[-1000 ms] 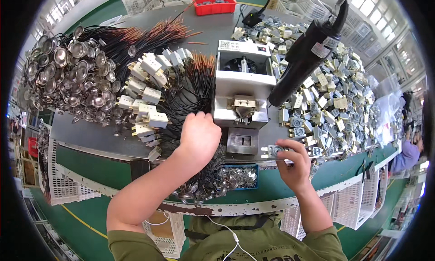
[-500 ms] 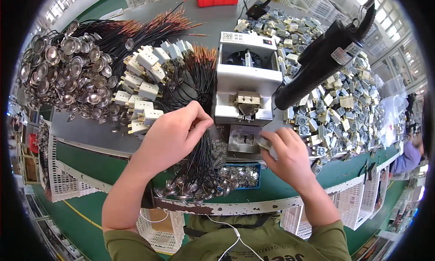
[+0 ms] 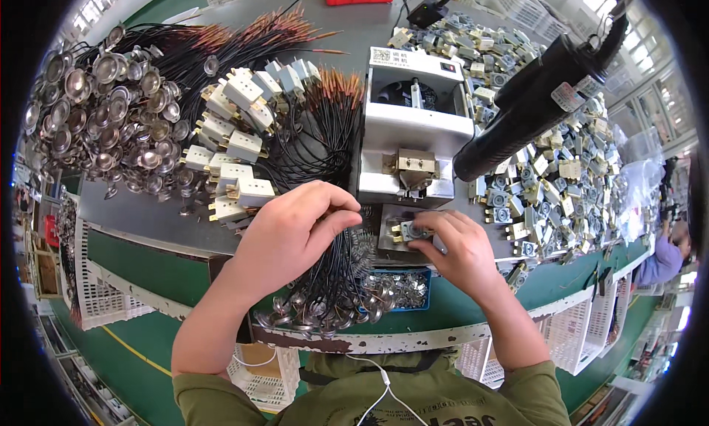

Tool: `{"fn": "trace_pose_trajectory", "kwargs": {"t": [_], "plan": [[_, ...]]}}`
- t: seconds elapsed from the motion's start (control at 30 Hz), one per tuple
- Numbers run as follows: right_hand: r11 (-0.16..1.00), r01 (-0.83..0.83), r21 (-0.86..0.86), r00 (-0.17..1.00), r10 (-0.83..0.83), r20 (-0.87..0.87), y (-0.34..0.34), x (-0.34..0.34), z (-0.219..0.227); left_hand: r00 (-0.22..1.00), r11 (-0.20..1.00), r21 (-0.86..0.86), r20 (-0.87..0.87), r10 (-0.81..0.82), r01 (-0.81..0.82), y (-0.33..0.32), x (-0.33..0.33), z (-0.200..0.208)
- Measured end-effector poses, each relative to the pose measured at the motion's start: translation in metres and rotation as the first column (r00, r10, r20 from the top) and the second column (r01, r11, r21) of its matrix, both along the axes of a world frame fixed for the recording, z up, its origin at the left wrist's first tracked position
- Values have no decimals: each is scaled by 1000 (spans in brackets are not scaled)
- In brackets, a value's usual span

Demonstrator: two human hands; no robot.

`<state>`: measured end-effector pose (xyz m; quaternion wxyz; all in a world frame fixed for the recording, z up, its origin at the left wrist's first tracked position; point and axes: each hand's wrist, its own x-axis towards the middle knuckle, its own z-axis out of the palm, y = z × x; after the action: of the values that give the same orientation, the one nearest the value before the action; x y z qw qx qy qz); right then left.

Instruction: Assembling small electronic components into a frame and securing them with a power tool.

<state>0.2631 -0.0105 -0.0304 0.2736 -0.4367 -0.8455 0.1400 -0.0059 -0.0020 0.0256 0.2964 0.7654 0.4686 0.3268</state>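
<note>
Between my right hand's [image 3: 461,250] thumb and fingers is a small grey switch-like housing [image 3: 417,232] with brass terminals pointing left. It is at the low metal fixture [image 3: 387,244] in front of the machine; whether it is seated there cannot be seen. My left hand [image 3: 299,223] is closed in a pinch just left of that fixture, above black wires [image 3: 321,263]. Anything between its fingertips is too small or hidden to make out. Behind both hands stands the white and metal bench machine [image 3: 415,136], with a metal clamp block [image 3: 416,162] on its front.
Wired round metal caps [image 3: 111,116] and white-and-grey housings [image 3: 240,145] are heaped at left. Many loose grey housings [image 3: 546,182] cover the right side. A black cylindrical tool [image 3: 528,104] leans over them. A blue tray [image 3: 413,289] of small metal parts sits at the front edge.
My right hand has moved left, bringing the grey housing over the fixture. My left hand, still pinched, has shifted slightly right and down. The whole view has shifted a little.
</note>
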Motion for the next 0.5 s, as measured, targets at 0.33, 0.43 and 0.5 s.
{"fn": "trace_pose_trajectory", "kwargs": {"t": [0.33,0.43,0.5], "plan": [[1000,2,8,1000,-2,10,-3,-5,-14,998,998,-18,19,-56,57,6,-2,-2],[988,-5,153,993,-13,119,-15,-13,5,999,999,-22,44,-26,27,-1,-5,-3],[957,-270,109,962,262,80,-29,-28,14,1000,1000,-20,15,-15,15,-3,-5,-1]]}}
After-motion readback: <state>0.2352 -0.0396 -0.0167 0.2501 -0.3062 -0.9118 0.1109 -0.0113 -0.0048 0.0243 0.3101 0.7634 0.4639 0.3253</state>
